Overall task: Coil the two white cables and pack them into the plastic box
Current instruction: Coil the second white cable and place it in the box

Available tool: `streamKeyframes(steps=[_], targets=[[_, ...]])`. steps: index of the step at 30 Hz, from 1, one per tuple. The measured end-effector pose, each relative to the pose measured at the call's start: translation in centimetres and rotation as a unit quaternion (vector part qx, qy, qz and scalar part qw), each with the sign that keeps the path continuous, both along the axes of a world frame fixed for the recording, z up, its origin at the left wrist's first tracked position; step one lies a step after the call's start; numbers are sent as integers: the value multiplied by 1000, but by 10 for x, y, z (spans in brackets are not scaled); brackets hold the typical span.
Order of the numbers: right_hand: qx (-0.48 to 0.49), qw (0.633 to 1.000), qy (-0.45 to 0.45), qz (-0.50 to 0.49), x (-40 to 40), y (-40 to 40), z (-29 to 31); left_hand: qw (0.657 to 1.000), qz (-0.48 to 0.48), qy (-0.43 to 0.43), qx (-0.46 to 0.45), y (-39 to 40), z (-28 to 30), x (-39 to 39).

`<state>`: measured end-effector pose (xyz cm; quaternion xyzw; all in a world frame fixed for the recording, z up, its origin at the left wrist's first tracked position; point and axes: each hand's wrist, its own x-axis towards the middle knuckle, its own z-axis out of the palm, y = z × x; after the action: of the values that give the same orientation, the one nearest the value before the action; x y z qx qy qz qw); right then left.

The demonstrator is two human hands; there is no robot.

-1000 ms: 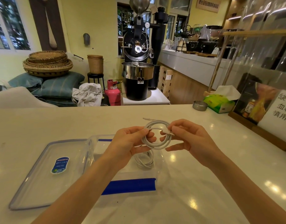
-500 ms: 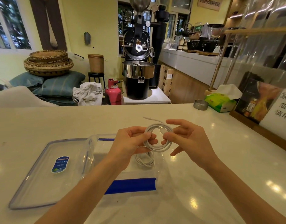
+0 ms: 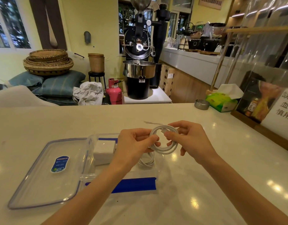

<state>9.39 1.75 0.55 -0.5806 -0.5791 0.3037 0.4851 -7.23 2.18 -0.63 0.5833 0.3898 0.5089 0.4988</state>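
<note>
Both hands hold one white cable coil (image 3: 164, 144) just above the white counter (image 3: 221, 159), over the far-right part of the clear plastic box (image 3: 91, 143). Left hand (image 3: 135, 144) is closed on the coil's left side, thumb and fingers pinching the loops. Right hand (image 3: 191, 140) grips the right side, thumb and index finger pinched on the cable's plug end inside the ring (other fingers curled loosely behind).

A second coiled white cable (image 3: 146, 160) lies inside the box, below the left hand and partly hidden by it. A white power adapter (image 3: 104, 151) sits in the box too, to the left of that coil. The box has blue clip strips on near and far sides; near blue clip (image 3: 135, 185) lies flat on the counter.

Box lid (image 3: 42, 174) lies flat on the counter, touching the box's left side, w/ a blue oval label (image 3: 59, 164); its print is too small to read.

Far right: green tissue pack (image 3: 221, 101), small metal tin (image 3: 201, 104), and a white sign (image 3: 284, 108) w/ Chinese text, partly cut off, incl. 血 and 慎用.
</note>
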Motion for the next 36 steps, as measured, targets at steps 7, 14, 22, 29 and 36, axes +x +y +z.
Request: streamKeyframes(steps=[7,14,22,29,36], targets=[[-2,999,-10,-30,0,4,-9,1000,-13,7,-1,-1,1,1],[11,1000,22,-10,-2,0,-6,988,-77,4,-131,2,8,-2],[16,999,36,13,-6,-7,1,941,-181,-107,-266,9,3,-5],[26,993,98,59,-6,-12,-1,866,-261,-226,-362,14,2,-10],[-7,981,116,158,2,-10,7,922,-178,-187,-288,17,0,-14]])
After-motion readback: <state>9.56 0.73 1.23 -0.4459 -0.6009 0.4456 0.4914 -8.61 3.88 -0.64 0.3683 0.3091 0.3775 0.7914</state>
